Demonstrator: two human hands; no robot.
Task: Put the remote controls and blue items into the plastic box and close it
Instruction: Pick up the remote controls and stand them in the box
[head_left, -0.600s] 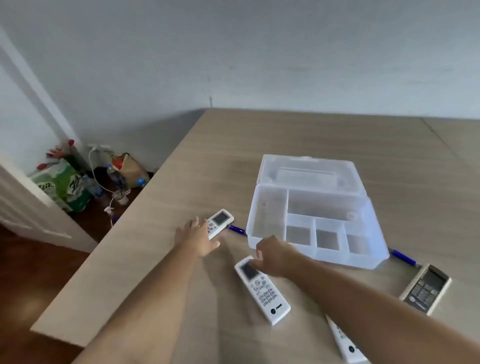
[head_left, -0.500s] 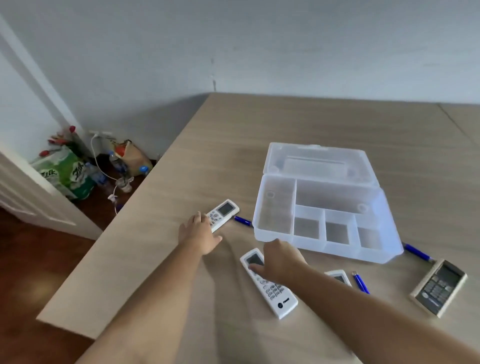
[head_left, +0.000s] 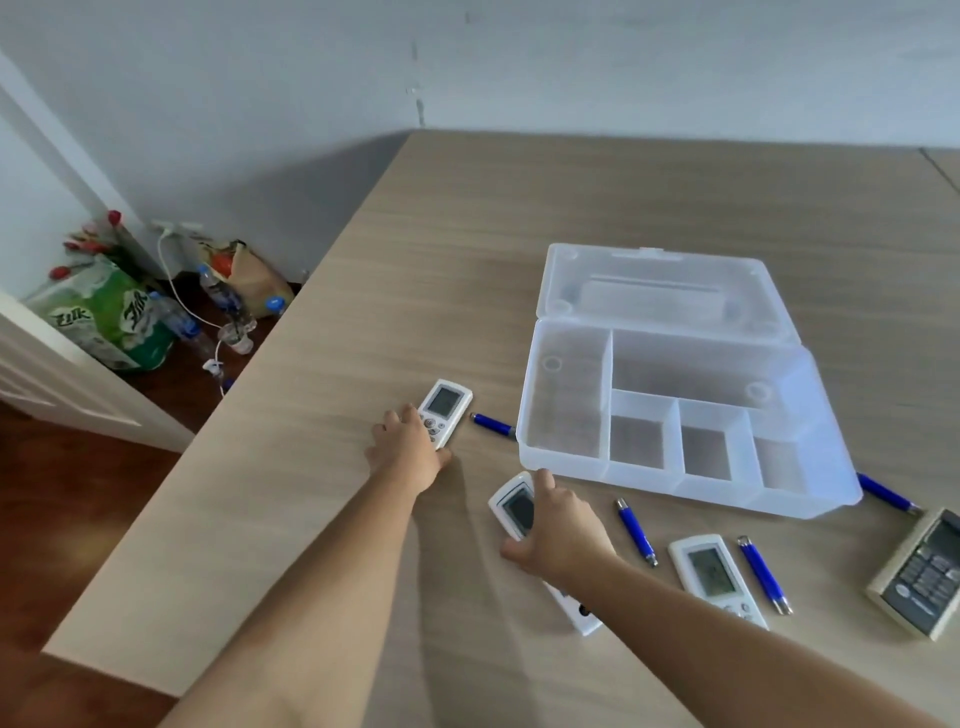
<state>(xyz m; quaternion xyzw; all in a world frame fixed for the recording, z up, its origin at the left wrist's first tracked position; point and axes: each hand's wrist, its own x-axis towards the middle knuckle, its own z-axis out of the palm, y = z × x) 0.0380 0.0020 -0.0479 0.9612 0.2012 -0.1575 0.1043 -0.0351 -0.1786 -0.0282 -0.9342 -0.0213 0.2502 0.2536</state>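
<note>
Remotes and blue pieces lie loose around an open box

Remotes sit at the lower centre and right of the frame, all outside the plastic box (head_left: 670, 410). The small white remote (head_left: 444, 411) lies left of the box, and the left hand (head_left: 410, 452) grips its near end, fingers curled around the sides. A second white remote (head_left: 517, 506) lies below it, toward the frame's centre bottom; the right hand (head_left: 558, 535) covers its middle with fingers spread and closing on its edges, its lower end poking out beneath the wrist. A third white remote (head_left: 714, 571) lies untouched to the right, and a beige remote (head_left: 922, 574) with dark keys rests at the right edge.

Four blue pieces are scattered about: one (head_left: 492, 425) touching the box's left wall, one (head_left: 636, 530) between the second and third remotes, one (head_left: 764, 574) just right of the third remote, and one (head_left: 883, 492) partly behind the box's lower right corner.

The box stands open at centre right, lid (head_left: 660, 291) folded back flat, its compartments holding nothing. Everything rests on a pale wood-grain surface (head_left: 519, 218). At the upper left, on the floor, stand a green bag (head_left: 111, 317), bottles and a white cable.
</note>
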